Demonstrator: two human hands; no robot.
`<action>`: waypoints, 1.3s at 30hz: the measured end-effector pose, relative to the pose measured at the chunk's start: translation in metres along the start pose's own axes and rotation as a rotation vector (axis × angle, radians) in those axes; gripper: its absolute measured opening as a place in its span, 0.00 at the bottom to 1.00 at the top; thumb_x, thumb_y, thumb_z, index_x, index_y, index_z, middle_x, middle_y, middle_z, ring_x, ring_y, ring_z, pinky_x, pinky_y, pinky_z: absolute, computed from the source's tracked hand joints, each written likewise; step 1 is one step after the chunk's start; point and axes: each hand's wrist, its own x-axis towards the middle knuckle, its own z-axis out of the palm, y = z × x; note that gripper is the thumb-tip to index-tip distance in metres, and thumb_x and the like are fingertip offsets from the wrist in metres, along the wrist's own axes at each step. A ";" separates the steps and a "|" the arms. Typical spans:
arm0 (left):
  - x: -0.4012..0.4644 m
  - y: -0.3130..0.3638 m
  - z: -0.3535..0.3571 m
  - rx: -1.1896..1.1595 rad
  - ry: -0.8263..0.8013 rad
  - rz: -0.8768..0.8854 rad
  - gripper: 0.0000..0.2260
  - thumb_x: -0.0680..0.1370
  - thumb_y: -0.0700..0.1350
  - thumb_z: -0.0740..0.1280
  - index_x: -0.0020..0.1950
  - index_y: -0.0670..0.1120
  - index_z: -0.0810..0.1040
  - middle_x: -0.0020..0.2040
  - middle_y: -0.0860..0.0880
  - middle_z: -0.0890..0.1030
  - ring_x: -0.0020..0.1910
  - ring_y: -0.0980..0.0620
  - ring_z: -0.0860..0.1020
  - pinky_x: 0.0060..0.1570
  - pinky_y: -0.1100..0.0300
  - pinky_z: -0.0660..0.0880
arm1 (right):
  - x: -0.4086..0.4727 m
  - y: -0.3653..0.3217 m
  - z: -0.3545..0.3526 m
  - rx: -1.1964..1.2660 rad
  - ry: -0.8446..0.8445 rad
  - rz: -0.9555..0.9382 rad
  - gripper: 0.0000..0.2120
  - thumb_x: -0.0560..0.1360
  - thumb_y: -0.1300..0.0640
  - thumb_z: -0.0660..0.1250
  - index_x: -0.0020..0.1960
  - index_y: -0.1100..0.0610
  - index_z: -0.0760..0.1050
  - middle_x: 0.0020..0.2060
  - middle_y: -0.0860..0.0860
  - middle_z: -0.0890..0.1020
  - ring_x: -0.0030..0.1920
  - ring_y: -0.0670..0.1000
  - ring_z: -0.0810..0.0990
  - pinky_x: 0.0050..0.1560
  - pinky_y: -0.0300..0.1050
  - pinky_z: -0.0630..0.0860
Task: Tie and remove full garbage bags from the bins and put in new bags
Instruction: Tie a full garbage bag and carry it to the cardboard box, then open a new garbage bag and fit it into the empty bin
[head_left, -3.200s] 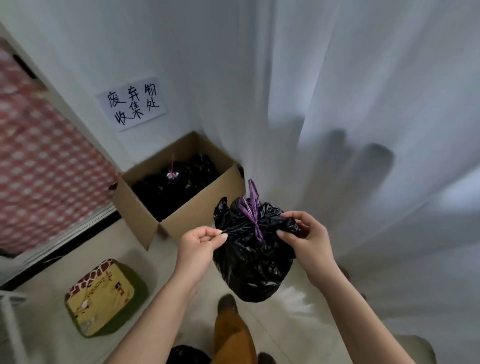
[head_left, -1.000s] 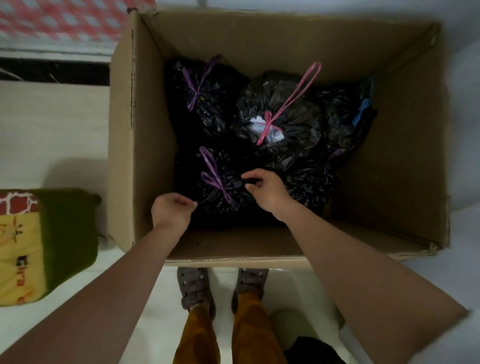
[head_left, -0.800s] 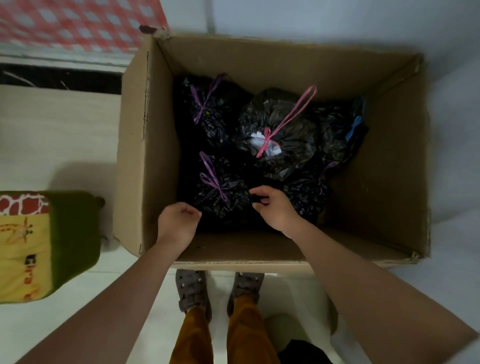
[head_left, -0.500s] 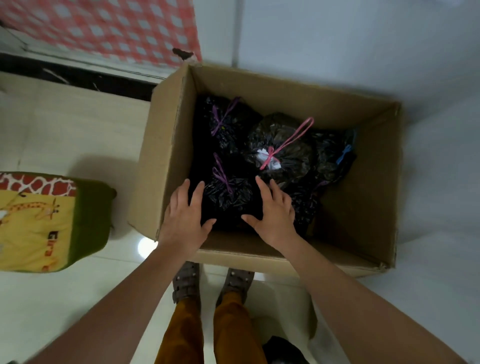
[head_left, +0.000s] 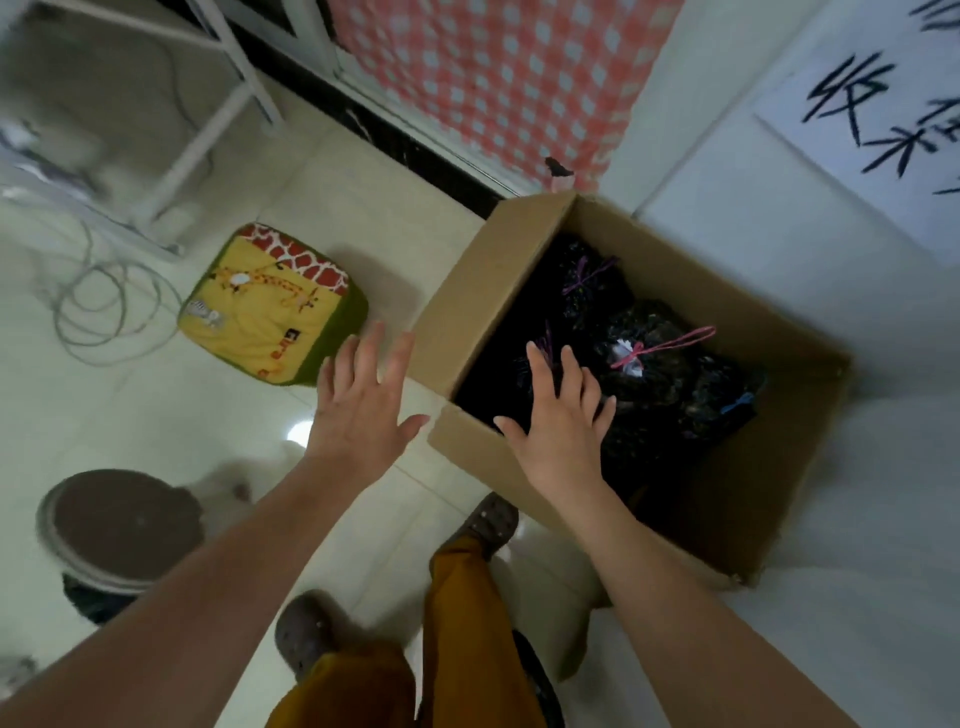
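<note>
A brown cardboard box (head_left: 483, 306) stands on the floor against the wall. Inside lie several tied black garbage bags, one with a pink tie (head_left: 660, 338), one with a purple tie (head_left: 584, 283) further back. My right hand (head_left: 558, 421) hovers over the box's near corner with fingers spread and holds nothing. The bag with a purple tie (head_left: 540, 356) just beyond its fingertips is partly hidden by it. My left hand (head_left: 363, 405) is out over the floor left of the box, fingers straight and empty. A round bin (head_left: 117, 525) with a dark inside stands at the lower left.
A yellow and green cushion (head_left: 270, 306) lies on the tiled floor left of the box. Loose cables (head_left: 98, 291) and a white metal frame (head_left: 208, 119) are at the upper left. A red checked cloth (head_left: 498, 78) hangs behind. My feet and orange trousers (head_left: 457, 623) are below.
The tied bag was set down in the box and both hands let go. Both hands have lifted out of the box with fingers spread, and the view has swung left, showing the bin.
</note>
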 end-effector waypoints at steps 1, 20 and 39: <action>-0.010 -0.009 -0.006 -0.012 0.013 -0.024 0.42 0.75 0.59 0.68 0.79 0.50 0.44 0.78 0.43 0.49 0.76 0.38 0.51 0.73 0.40 0.54 | -0.008 -0.013 -0.002 -0.009 -0.003 -0.019 0.41 0.76 0.44 0.66 0.78 0.41 0.41 0.78 0.51 0.45 0.77 0.58 0.45 0.73 0.68 0.43; -0.384 -0.327 -0.049 -0.206 0.225 -0.589 0.43 0.73 0.59 0.69 0.79 0.50 0.48 0.78 0.43 0.51 0.74 0.40 0.56 0.72 0.42 0.58 | -0.291 -0.362 0.113 -0.157 -0.121 -0.575 0.38 0.77 0.46 0.65 0.77 0.42 0.45 0.77 0.53 0.49 0.75 0.59 0.49 0.74 0.67 0.49; -0.658 -0.535 -0.090 -0.394 0.359 -1.187 0.43 0.75 0.60 0.67 0.79 0.51 0.43 0.78 0.45 0.47 0.74 0.41 0.55 0.73 0.45 0.58 | -0.480 -0.642 0.209 -0.396 -0.343 -1.119 0.35 0.78 0.45 0.62 0.78 0.45 0.47 0.78 0.54 0.49 0.76 0.57 0.48 0.75 0.63 0.45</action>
